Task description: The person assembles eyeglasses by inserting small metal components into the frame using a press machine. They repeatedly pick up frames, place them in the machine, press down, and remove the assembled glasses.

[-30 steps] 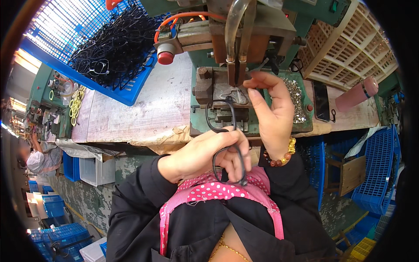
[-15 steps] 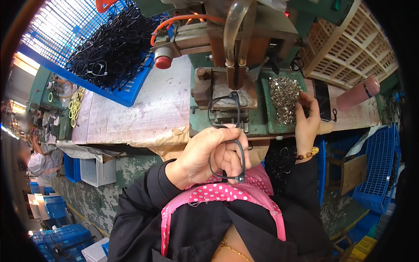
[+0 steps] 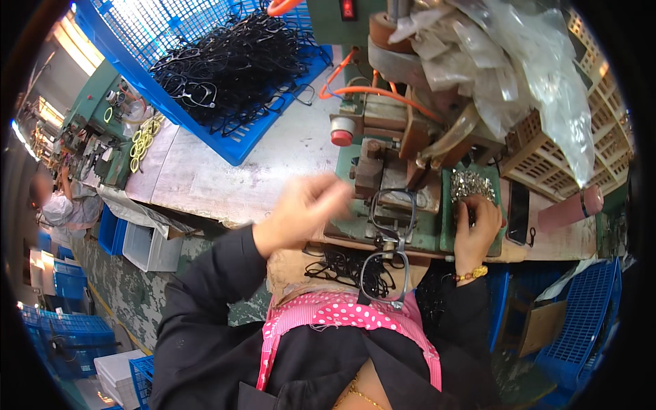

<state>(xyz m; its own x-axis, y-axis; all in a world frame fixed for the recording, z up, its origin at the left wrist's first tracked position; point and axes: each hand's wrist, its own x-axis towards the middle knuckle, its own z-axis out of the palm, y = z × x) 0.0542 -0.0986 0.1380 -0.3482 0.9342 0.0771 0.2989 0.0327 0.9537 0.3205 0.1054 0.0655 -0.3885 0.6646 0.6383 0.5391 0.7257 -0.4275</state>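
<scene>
So the left hand (image 3: 307,208) is a blur just left of the machine (image 3: 370,167), fingers kinda curled; can't tell if it's wide or narrow. Right hand (image 3: 480,229) has bent fingers down in the little metal bits (image 3: 471,182), can't tell if it's pinching any. The dark glasses frame (image 3: 391,241) is between them, top lens at the machine's front, bottom one over the pink apron (image 3: 342,315).

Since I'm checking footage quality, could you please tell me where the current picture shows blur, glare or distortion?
Head view: the left hand is blurred, while the right hand looks sharper; head view: the clear plastic shows bright glare; head view: the blue basket at far right looks bowed.
</scene>
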